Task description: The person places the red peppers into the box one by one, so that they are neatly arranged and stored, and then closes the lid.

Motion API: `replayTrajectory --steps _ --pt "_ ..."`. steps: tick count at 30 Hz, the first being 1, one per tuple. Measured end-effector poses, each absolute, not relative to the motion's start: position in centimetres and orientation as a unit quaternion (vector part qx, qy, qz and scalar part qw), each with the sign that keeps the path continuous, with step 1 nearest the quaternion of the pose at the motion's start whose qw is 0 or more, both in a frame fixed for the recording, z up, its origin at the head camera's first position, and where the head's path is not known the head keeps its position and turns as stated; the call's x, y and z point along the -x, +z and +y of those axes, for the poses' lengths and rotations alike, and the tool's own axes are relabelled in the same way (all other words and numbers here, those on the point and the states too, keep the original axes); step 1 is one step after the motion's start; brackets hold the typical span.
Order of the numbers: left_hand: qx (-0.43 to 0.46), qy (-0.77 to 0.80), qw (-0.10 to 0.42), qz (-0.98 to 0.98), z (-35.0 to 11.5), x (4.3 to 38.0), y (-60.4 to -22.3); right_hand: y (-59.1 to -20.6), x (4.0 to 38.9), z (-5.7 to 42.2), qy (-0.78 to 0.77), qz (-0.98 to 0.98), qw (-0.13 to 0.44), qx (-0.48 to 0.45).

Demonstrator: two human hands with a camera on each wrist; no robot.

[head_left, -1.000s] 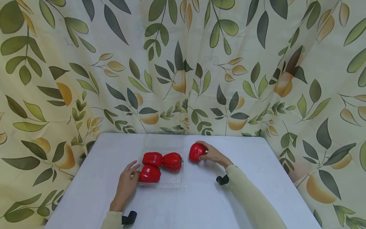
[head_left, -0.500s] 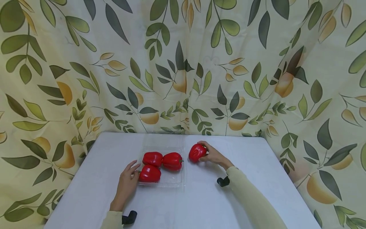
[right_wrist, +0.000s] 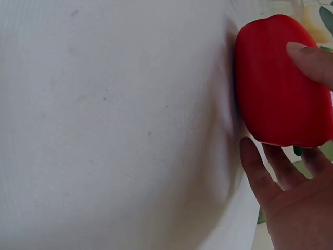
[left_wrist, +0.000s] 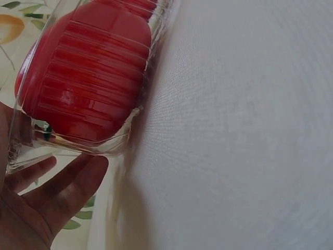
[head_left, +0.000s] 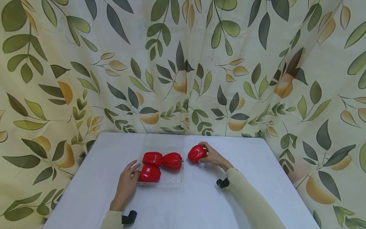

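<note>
In the head view, my right hand (head_left: 213, 156) grips a red bell pepper (head_left: 196, 154) just right of a clear plastic container (head_left: 183, 183). Up close in the right wrist view, the thumb lies across the side of that pepper (right_wrist: 281, 83), and the fingers are at its stem end. Three more red bell peppers sit in the container: one at the back left (head_left: 152, 158), one on the right (head_left: 172, 161) and one at the front left (head_left: 150, 174). My left hand (head_left: 127, 180) holds the container's left edge; its fingers touch the end wall, seen in the left wrist view.
The container's clear lid (head_left: 163, 140) lies folded back toward the table's far edge. A white cloth covers the table (head_left: 200, 203). A leaf-patterned curtain (head_left: 183, 105) hangs right behind it. Black wrist mounts (head_left: 130, 217) are on both sleeves.
The bell pepper in my right hand has turned a little and shifted slightly left. My left hand and the container with its peppers have stayed where they were.
</note>
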State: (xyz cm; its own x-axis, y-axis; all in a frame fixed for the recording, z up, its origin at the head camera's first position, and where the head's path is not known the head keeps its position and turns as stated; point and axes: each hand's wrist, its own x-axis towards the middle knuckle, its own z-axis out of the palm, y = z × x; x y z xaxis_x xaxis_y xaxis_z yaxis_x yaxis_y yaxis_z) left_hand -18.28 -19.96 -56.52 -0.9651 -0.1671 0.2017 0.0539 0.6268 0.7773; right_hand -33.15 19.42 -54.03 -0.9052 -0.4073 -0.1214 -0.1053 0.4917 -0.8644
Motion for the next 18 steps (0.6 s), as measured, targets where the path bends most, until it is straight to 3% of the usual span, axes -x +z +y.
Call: replayTrajectory --steps 18 --pt "-0.034 -0.437 0.127 -0.89 -19.94 18.26 -56.4 -54.66 32.28 19.75 -0.473 0.87 0.119 0.073"
